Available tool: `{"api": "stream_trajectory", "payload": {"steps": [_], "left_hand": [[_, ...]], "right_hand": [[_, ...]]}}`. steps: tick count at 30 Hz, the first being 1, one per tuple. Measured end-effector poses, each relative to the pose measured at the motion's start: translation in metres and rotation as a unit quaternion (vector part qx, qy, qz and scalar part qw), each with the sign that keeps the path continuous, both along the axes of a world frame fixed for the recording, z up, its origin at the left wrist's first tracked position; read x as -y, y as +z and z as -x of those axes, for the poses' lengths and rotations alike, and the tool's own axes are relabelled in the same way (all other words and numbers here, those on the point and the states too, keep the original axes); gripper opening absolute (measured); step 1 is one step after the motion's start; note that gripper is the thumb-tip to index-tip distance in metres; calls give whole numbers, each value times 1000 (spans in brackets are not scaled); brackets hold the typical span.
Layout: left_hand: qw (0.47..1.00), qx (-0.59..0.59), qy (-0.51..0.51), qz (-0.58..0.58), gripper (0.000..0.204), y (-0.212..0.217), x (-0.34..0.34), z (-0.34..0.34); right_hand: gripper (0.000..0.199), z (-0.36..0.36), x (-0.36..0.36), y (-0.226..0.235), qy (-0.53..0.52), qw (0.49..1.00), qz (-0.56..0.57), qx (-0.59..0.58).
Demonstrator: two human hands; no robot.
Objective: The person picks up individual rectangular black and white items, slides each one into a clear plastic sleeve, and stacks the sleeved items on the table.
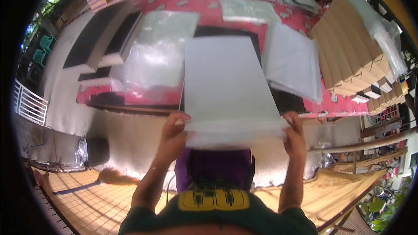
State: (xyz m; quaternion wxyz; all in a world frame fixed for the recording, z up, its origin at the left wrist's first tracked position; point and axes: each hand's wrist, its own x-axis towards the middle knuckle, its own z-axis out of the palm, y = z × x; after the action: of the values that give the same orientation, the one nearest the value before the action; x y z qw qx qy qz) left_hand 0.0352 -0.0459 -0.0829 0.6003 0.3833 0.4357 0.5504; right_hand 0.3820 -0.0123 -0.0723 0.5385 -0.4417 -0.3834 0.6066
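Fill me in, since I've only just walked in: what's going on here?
A person's left hand and right hand hold the clear plastic, blurred, at the near end of a white sheet, one at each side. The sheet is over a black panel on a pink patterned cover. Plastic packs lie to both sides, with brown boxes at right.

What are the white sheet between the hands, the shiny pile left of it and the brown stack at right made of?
White sheet: perhaps paper or card, flat and matte; its translucent, blurred near edge may be plastic.
Shiny pile: likely clear plastic film, glossy with glare.
Brown stack: apparently cardboard, dull tan, folded.
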Motion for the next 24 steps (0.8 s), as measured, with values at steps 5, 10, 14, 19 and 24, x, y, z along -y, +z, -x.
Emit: {"api": "stream_trajectory", "payload": {"steps": [5,10,14,19,24], "left_hand": [[928,330,40,-167,47,71,-27,65],[903,307,-68,-295,35,171,-139,51],[907,354,-33,-225,25,106,-186,51],[974,222,38,-1,28,-13,-193,57],[969,-56,96,-221,44,48,-175,46]], "right_hand": [[51,11,-21,113,121,923,-260,-257],[31,59,-142,173,111,929,-177,-304],[21,69,-200,104,53,936,-73,-341],[23,37,-217,-42,-4,950,72,-303],[40,68,-175,31,-12,990,-118,-79]]}}
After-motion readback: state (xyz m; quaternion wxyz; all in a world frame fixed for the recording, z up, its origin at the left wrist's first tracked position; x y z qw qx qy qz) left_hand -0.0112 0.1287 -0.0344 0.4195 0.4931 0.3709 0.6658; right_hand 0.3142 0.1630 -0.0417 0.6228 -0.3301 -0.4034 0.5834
